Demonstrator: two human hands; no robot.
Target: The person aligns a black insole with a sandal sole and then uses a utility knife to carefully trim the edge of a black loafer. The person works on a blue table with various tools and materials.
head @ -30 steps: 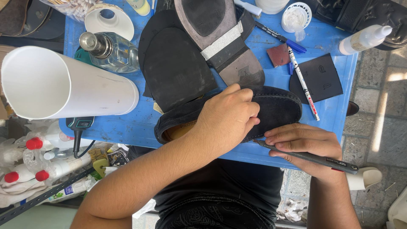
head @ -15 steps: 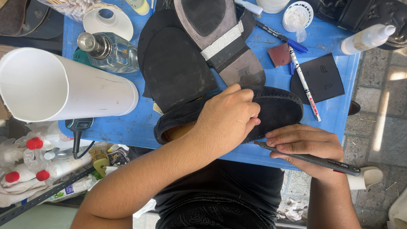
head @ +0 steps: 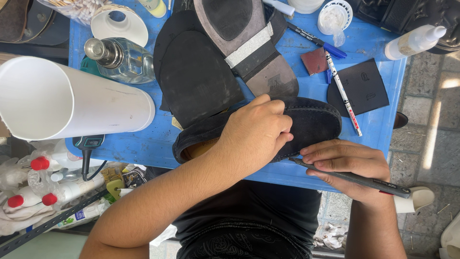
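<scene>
A dark suede loafer lies on its side on the blue table, toe to the right. My left hand is clamped over its middle, fingers curled onto the upper. My right hand sits just below the toe and holds a thin dark metal tool, whose tip touches the loafer's lower edge near the sole. The tool's handle end sticks out right past my wrist.
Behind the loafer lie a black rubber sole sheet and an upturned shoe sole. A white pipe and a glass bottle lie at left. Pens, a black heel piece and a squeeze bottle lie at right.
</scene>
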